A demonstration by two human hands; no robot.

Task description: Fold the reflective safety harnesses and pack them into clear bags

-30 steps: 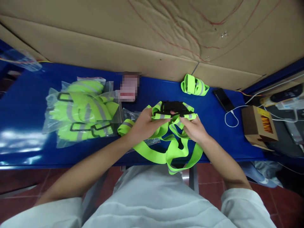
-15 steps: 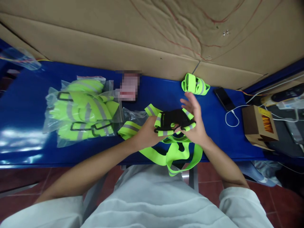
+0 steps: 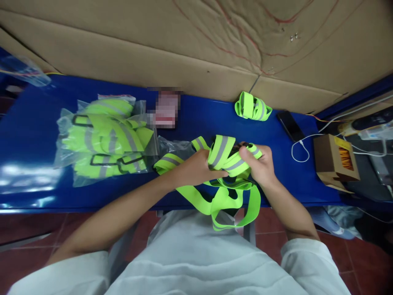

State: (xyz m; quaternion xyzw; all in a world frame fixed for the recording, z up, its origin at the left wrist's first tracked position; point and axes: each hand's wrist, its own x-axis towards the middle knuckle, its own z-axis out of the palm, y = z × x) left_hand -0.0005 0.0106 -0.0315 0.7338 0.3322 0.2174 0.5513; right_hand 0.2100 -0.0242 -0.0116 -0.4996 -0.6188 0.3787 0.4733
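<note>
Head cam: since the prev. frame, our R hand [image 3: 260, 164] has closed, thumb pressed on the reflective strap [image 3: 236, 162], whose green webbing now mostly hides its black part. Our L hand [image 3: 196, 168] is approx. half closed round the bundle's other side, over the blue table [image 3: 199, 119]. Loose loops [image 3: 253, 205] extend past the front edge; a snag or slack pinch could pull folds out.

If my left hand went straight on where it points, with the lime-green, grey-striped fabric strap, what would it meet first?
Most likely your right hand, holding the other side of the strap, though depth is unclear.
</note>
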